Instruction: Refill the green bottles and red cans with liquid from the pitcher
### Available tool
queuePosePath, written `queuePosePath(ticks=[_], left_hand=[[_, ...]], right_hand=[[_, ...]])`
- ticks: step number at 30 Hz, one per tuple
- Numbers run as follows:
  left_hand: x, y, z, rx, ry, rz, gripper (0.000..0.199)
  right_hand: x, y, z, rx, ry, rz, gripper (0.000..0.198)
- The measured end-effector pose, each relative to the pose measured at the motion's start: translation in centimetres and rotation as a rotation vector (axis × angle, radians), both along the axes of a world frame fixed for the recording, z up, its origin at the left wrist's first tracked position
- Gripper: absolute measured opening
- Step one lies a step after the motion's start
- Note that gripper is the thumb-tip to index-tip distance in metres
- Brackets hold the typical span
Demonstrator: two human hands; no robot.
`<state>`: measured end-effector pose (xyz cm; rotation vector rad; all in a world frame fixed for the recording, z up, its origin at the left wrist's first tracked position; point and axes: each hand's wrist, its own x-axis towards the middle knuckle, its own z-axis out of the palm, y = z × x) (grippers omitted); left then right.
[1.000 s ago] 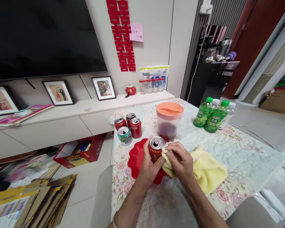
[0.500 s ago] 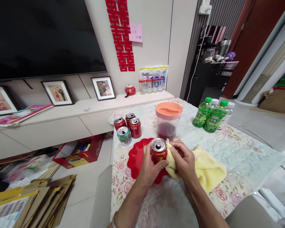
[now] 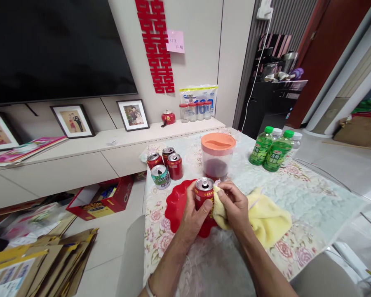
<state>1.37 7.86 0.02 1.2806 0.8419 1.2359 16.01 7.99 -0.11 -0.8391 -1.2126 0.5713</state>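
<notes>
My left hand (image 3: 195, 212) is wrapped round an opened red drink can (image 3: 203, 195), held upright over a red scalloped plate (image 3: 175, 202). Pinched in my right hand (image 3: 235, 204) is part of a yellow cloth (image 3: 270, 218), pressed against the can's right side. The rest of the cloth spreads over the table to the right. Just behind the can stands a clear pitcher (image 3: 217, 159) with an orange lid and dark liquid inside. Several opened cans, red ones (image 3: 174, 167) and a green-and-white one (image 3: 160, 178), stand together to the left of the pitcher.
Green-capped bottles (image 3: 277, 152) stand at the table's right, with white-capped ones behind. A floral cloth (image 3: 321, 194) covers the table. Beyond it, a low cabinet (image 3: 126, 144) carries framed photos, lidded jars and a red pot. Folded cardboard (image 3: 58, 260) and a red box (image 3: 111, 200) lie on the floor.
The can has turned in my left hand, so its lettering now faces more to the right. The cloth and my right hand have shifted slightly left with it.
</notes>
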Motion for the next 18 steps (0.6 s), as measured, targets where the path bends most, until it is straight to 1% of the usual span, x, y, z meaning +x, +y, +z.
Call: queuePosePath(ticks=[2, 4, 8, 12, 18], left_hand=[[0.0, 0.0, -0.1, -0.016, -0.005, 0.025, 0.063], [0.1, 0.0, -0.3, -0.027, -0.023, 0.040, 0.059], [0.3, 0.2, -0.9, -0.008, -0.029, 0.064, 0.061], [0.3, 0.5, -1.5, -0.044, -0.053, 0.046, 0.064], [0.3, 0.5, -1.4, -0.037, -0.040, 0.090, 0.060]], right_hand=[[0.0, 0.1, -0.3, -0.005, 0.004, -0.001, 0.007], [0.0, 0.1, -0.7, 0.000, -0.002, -0.001, 0.009], [0.1, 0.0, -1.5, 0.017, -0.016, -0.019, 0.015], [0.1, 0.2, -2.1, 0.013, -0.031, -0.026, 0.020], [0.3, 0.1, -1.9, -0.010, -0.041, -0.007, 0.020]])
